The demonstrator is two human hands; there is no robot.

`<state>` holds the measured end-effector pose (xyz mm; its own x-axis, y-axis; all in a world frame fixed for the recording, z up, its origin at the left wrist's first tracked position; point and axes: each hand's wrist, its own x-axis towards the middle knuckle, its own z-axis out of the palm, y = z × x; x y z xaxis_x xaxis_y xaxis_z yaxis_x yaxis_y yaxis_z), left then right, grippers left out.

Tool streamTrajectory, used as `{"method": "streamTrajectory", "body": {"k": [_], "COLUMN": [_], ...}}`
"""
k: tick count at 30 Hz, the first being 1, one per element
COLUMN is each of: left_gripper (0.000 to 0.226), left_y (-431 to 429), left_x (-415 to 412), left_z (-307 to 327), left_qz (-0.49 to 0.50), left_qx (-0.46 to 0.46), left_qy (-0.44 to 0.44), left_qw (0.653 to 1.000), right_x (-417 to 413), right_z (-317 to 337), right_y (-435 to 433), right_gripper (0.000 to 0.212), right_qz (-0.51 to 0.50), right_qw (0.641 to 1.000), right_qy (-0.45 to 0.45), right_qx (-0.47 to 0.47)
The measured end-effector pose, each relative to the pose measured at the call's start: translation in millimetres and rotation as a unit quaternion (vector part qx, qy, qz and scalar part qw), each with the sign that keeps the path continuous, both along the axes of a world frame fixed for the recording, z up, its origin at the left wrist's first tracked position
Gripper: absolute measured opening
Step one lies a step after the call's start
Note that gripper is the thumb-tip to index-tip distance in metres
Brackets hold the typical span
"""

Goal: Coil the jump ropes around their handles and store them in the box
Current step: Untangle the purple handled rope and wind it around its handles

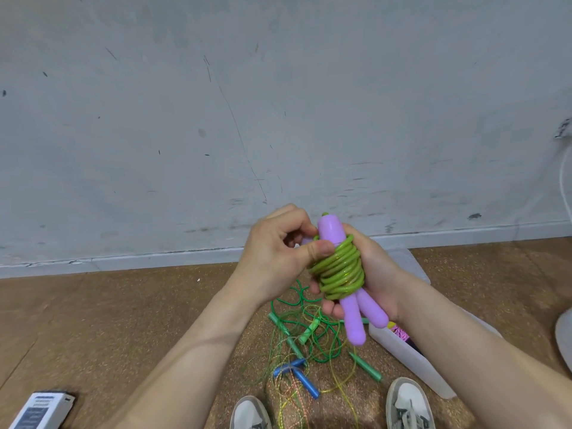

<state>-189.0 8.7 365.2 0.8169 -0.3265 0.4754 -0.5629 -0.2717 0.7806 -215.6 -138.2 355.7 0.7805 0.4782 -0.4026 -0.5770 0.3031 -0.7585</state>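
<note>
We are gripping the handles [353, 317] in our right hand [374, 274], the green rope [340, 270] coiled round them, our left hand [272, 258] pinching the coil. The box [411, 360] is sitting below with a pink thing [400, 333] showing inside; loose ropes [297, 345] are lying beside it.

The right hand [368, 274] gripped purple handles [356, 314] wrapped in green rope [340, 269]. The left hand [278, 258] pinched the coil. More ropes [297, 351] lay beside a box [411, 360].

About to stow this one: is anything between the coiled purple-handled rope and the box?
Nothing visible blocks it. The right hand holds the coiled rope over the open white box on the floor; the forearm hides part of its opening.
</note>
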Motion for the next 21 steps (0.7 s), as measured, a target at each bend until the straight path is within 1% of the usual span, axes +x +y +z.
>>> {"method": "streamTrajectory", "body": {"k": [4, 7, 10, 12, 14, 16, 19, 21], "left_gripper": [0.019, 0.033, 0.038, 0.044, 0.052, 0.049, 0.046, 0.04], "left_y": [1.4, 4.8, 7.0, 10.0, 12.0, 11.1, 7.3, 6.3], "left_x": [-1.3, -3.1, -3.4, -1.3, 1.5, 2.4, 2.4, 3.0], "left_z": [2.4, 11.9, 19.2, 19.8, 18.0, 16.0, 12.5, 10.8], "left_qz": [0.008, -0.007, -0.03, -0.05, -0.052, -0.043, -0.049, -0.053], "left_qx": [0.035, 0.087, 0.084, 0.064, 0.072, 0.088, 0.067, 0.076], "left_qy": [-0.006, -0.002, 0.048, 0.102, 0.129, 0.126, 0.139, 0.135], "left_qw": [0.999, 0.996, 0.995, 0.991, 0.988, 0.987, 0.987, 0.987], "right_x": [3.6, 5.7, 7.6, 8.3, 7.7, 5.6, 0.2, -2.3], "right_z": [1.9, 5.8, 8.5, 10.5, 9.1, 6.6, 8.8, 11.1], "right_y": [-1.7, -5.7, -7.5, -7.1, -6.8, -7.1, -6.3, -6.2], "right_gripper": [0.042, 0.044, 0.043, 0.039, 0.035, 0.033, 0.033, 0.034], "right_qz": [-0.022, -0.02, -0.008, -0.004, 0.007, 0.017, 0.036, 0.042], "right_qw": [1.0, 1.0, 0.999, 0.999, 0.998, 0.998, 0.998, 0.997], "right_qy": [-0.003, 0.001, -0.002, -0.004, -0.001, 0.009, 0.027, 0.032], "right_qx": [-0.018, -0.018, -0.034, -0.047, -0.059, -0.052, -0.051, -0.048]}}
